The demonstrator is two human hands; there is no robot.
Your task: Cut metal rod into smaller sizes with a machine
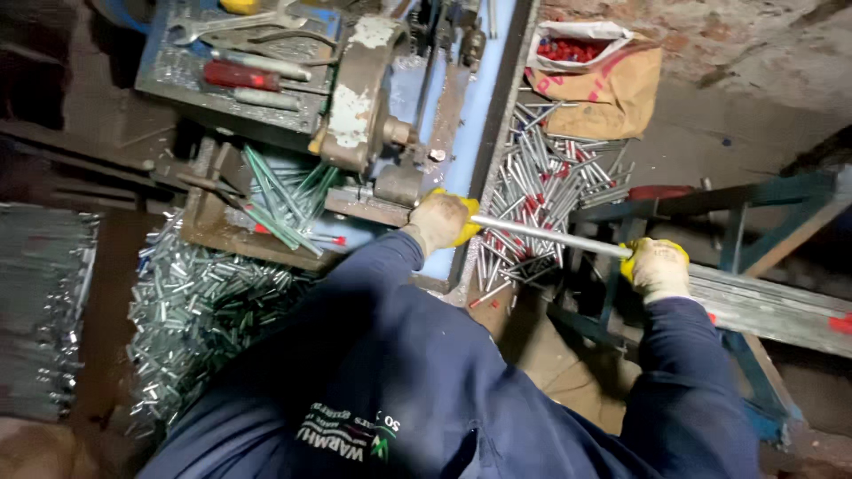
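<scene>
Sleeves: dark blue work jacket fills the lower frame, both arms reaching away from the camera toward the machine.
Left hand: gloved left hand, glove dirty white with yellow palm, fingers wrapped shut around the near end of a thin metal rod, right at the machine's front edge.
Right hand: gloved right hand, same kind of glove, clenched around the rod's other end, well to the right of the machine.
Rod: silver, straight, running between the two fists, sloping slightly down to the right; it passes above the pile of cut pieces beside the machine.
Machine: worn grey-and-cream metal machine on a pale blue bed, the landmark for what follows.
Right of machine: heap of short silver rods with red tips on the floor, just beside the bed.
Beyond that heap: brown sack with a white bag of red caps on top.
Left of machine, front: tray holding green-tinted rods.
Below that tray: spread of small shiny tube pieces.
Behind machine, left: blue tray of tools, a red-handled one among them.
Far right of machine: blue-green metal frame, with a flat grey bar extending past the right hand.
</scene>
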